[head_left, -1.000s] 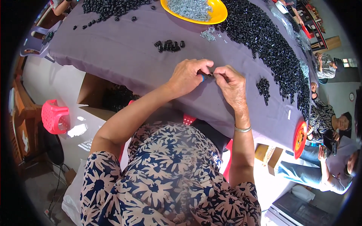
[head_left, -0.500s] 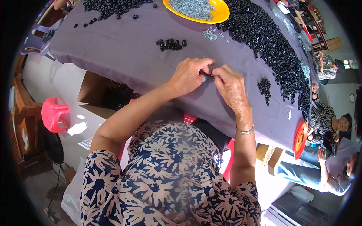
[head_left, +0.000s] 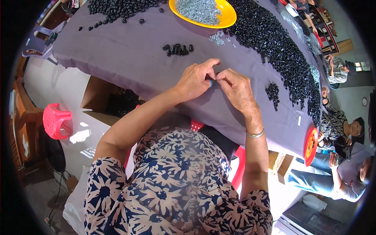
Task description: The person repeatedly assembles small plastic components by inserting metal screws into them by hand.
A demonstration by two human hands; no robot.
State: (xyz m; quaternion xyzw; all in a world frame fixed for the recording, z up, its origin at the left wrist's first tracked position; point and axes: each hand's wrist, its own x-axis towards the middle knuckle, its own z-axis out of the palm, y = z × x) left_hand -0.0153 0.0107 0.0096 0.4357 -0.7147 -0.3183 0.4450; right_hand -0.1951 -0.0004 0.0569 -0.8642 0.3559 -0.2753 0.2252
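Observation:
Over the near part of the cloth-covered table, my left hand and my right hand meet fingertip to fingertip. Both are closed in a pinch, and whatever is between them is tiny and mostly hidden by the fingers. A blue band shows on a left finger, and a bangle circles my right wrist. Beyond my left hand lies a small group of short black cylindrical parts. Loose silvery screws lie farther off, below a yellow plate heaped with more screws. A small cluster of black parts sits right of my right hand.
A large heap of black parts runs along the right side; another black pile is at far left. A red plate stands at the right edge. Under the table is a cardboard box. People sit at right; a pink stool stands left.
My right hand has shifted slightly left and up, its fingertips closing in on the left ones. A dark bit visible between the hands before is now mostly covered.

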